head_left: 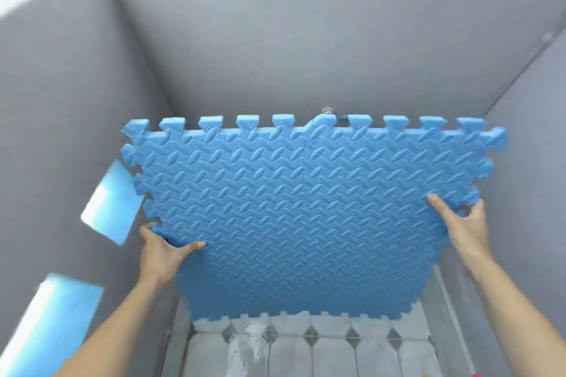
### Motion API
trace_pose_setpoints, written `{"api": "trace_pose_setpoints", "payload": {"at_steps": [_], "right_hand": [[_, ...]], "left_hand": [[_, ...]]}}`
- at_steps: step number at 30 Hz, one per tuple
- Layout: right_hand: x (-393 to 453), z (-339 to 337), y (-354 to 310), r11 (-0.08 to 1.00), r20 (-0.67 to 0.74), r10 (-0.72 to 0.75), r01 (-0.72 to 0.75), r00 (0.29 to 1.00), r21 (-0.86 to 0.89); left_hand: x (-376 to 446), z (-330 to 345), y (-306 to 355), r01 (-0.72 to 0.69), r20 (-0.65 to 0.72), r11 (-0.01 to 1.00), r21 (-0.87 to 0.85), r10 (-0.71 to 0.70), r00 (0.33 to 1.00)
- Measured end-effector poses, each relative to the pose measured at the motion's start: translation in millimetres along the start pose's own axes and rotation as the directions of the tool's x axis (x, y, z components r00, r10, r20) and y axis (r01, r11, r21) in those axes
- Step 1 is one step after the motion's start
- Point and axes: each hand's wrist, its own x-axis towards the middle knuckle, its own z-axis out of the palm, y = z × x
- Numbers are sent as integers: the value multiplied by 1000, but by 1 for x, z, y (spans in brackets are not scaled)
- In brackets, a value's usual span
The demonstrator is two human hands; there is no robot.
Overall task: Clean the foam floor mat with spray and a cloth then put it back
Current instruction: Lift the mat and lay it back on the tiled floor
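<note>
Both hands (312, 236) grip the blue, leaf-embossed, jigsaw-edged foam mat (306, 208).

- The floor (337, 352) shows at the bottom of the view, between grey walls (275, 49) that rise on the left, far and right sides.
- It is laid with pale, elongated tiles, with small dark diamond-shaped pieces set where the tile corners meet.
- A wet, shiny patch (251, 343) spreads over the tiles left of centre, near the row of diamonds.
- Most of the floor is hidden behind the blue foam mat (306, 208); whether the mat's lower edge touches the tiles cannot be told.
- A small red thing (477, 374) shows at the bottom right edge, too little of it to identify.
</note>
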Motion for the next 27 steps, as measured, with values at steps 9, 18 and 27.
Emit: {"api": "trace_pose_setpoints", "payload": {"at_steps": [9,18,27], "right_hand": [[-33,-81,-341,992,72,-124,126,990,-27],[-45,-118,-468,982,204,-164,180,965,-62],[-93,-119,-504,961,146,-247,262,958,-91]], "left_hand": [[-102,-211,261,-67,-108,994,-85,58,992],[-154,-297,344,-154,-234,980,-126,121,965],[-194,-330,333,-268,-387,961,-73,220,895]]}}
